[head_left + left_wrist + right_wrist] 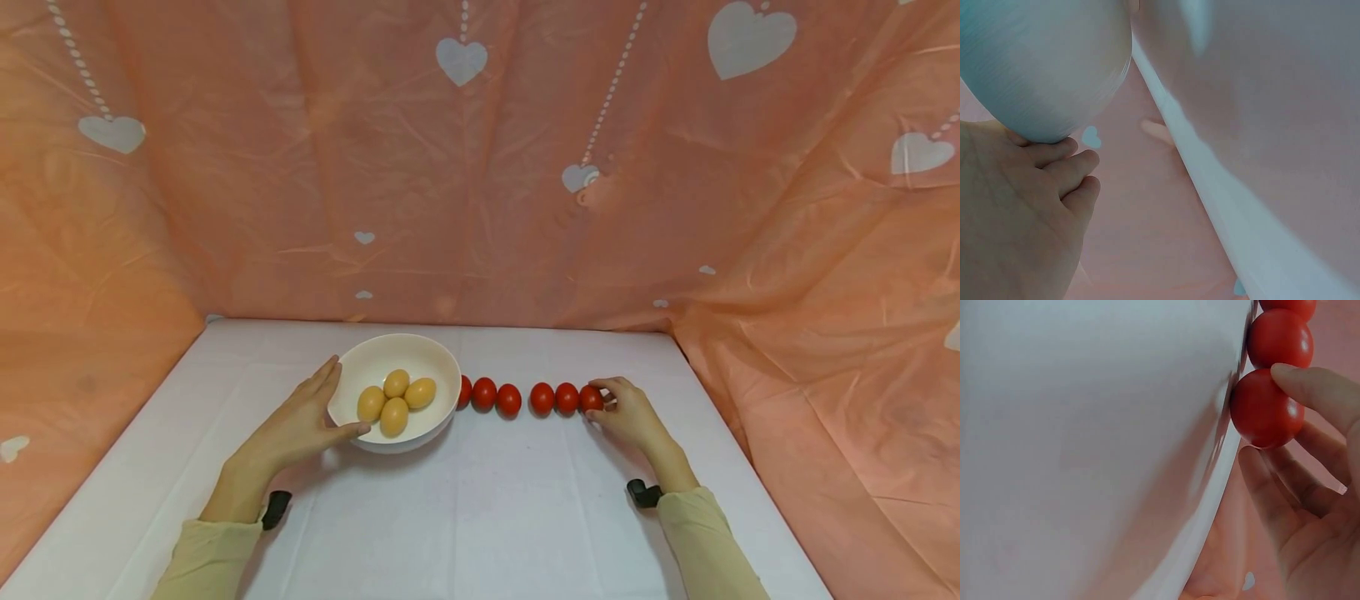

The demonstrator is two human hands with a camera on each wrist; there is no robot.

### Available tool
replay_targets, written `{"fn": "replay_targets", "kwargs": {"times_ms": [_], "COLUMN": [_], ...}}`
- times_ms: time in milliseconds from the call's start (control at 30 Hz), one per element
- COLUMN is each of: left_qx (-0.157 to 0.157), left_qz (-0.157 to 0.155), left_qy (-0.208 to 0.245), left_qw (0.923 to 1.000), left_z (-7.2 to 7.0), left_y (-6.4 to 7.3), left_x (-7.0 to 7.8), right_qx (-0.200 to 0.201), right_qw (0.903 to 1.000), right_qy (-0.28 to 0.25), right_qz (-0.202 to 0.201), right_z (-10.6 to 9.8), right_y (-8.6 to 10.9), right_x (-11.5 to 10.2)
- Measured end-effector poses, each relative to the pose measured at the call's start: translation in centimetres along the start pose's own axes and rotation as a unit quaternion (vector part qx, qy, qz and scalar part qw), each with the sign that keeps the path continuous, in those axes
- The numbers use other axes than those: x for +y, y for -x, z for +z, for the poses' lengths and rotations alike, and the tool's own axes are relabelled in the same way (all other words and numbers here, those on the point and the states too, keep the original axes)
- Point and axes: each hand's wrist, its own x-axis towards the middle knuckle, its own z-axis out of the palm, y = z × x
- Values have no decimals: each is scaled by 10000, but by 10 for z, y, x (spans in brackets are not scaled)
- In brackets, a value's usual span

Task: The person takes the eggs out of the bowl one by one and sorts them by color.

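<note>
A white bowl (431, 354) holds several yellow oval fruits (395, 417) that look like cherry tomatoes. My left hand (300, 425) rests against the bowl's left side, thumb over the near rim, other fingers extended along the side. In the left wrist view those fingers (1079, 172) touch the outside of the bowl (1054, 69). To the bowl's right runs a row of red cherry tomatoes (508, 401). At its right end my right hand (630, 415) pinches the last red cherry tomato (1266, 409) between thumb and fingers. Its neighbour (1280, 339) sits right beside it.
A white cloth (517, 517) covers the table. Orange sheeting (480, 208) with pale hearts hangs behind it and at both sides. The bowl partly hides the leftmost red tomato (466, 390). A small gap splits the row in two.
</note>
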Motion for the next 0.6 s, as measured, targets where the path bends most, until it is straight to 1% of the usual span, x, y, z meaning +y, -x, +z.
{"fn": "replay_targets", "kwargs": {"times_ms": [433, 533, 600], "left_qx": [-13, -3, 5], "left_qz": [-37, -44, -48], "left_qy": [-8, -31, -42], "left_qw": [10000, 10000, 10000], "left_z": [-1, 0, 0], "left_y": [0, 0, 0], "left_x": [1, 1, 1], "right_qx": [-56, 37, 156], "right_qw": [10000, 10000, 9997], "right_qy": [-3, -5, -19], "right_qz": [80, 0, -168], "right_z": [-3, -4, -5], "right_y": [1, 1, 2], "right_x": [-2, -3, -4]}}
